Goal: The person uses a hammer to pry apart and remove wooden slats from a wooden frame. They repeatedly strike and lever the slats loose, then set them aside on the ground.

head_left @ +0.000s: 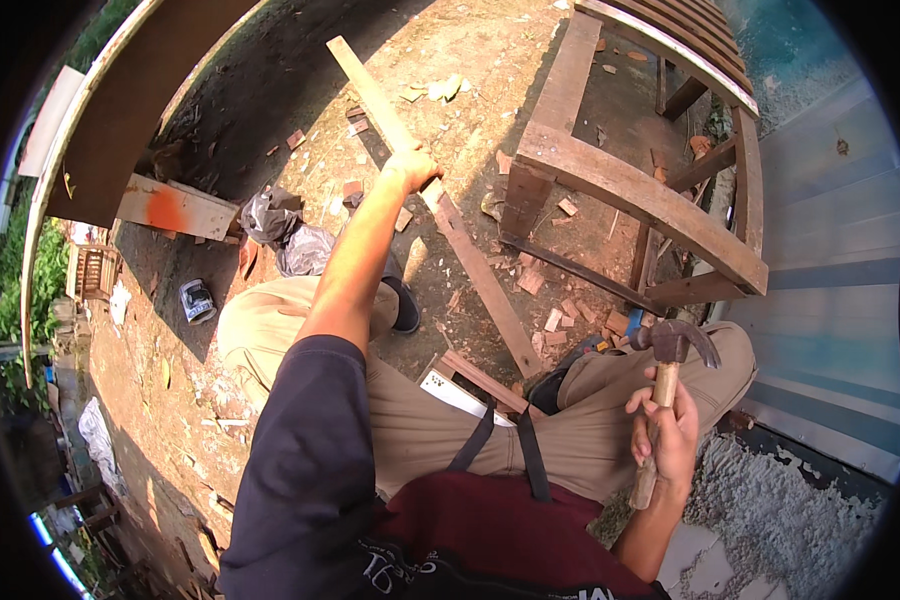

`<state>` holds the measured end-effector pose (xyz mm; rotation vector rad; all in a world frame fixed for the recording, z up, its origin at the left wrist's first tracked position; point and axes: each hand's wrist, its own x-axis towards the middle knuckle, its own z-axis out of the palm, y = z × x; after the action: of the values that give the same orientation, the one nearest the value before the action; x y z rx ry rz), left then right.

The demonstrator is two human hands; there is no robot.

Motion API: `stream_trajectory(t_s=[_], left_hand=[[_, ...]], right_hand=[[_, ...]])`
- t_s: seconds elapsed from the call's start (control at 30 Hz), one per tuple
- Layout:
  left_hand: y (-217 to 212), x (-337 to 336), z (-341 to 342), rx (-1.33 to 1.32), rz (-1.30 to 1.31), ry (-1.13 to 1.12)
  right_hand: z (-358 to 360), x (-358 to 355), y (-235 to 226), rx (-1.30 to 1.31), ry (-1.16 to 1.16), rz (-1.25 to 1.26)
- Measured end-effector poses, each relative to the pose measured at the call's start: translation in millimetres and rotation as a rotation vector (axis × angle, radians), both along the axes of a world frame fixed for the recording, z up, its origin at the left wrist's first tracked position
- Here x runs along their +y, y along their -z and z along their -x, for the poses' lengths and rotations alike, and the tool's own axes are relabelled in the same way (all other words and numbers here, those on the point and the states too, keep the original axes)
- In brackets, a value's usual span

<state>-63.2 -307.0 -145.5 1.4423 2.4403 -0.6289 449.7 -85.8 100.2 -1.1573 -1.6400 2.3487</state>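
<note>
My left hand [410, 168] is closed around a long wooden plank [478, 268], which slants from the sunlit ground at the far end down toward my right foot. In my right hand [670, 430] is a claw hammer [673, 345], gripped by its wooden handle with the rusty metal head up, above my right knee. The hammer is apart from the plank. Between my thighs lie short wooden strips [485, 378] beside a white flat piece [460, 397].
A wooden bench frame [630, 180] stands at the far right, next to a blue-and-white panel wall [830, 300]. Wood offcuts [560, 320] litter the ground. On the left are a can [197, 300], grey plastic bags [295, 235] and a board with an orange mark [175, 208].
</note>
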Motion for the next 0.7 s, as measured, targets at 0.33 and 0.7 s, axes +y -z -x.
stream_trajectory(t_s=[0.33,0.7], left_hand=[[131.9,45.4,-176.3,-0.623,-0.672,-1.223],[146.5,33.7,-209.5,-0.734,-0.371,-1.119]], right_hand=[[30.4,-36.0,71.7,-0.164,-0.122,0.141],[66.7,-18.2,109.1,-0.280,-0.325,0.043]])
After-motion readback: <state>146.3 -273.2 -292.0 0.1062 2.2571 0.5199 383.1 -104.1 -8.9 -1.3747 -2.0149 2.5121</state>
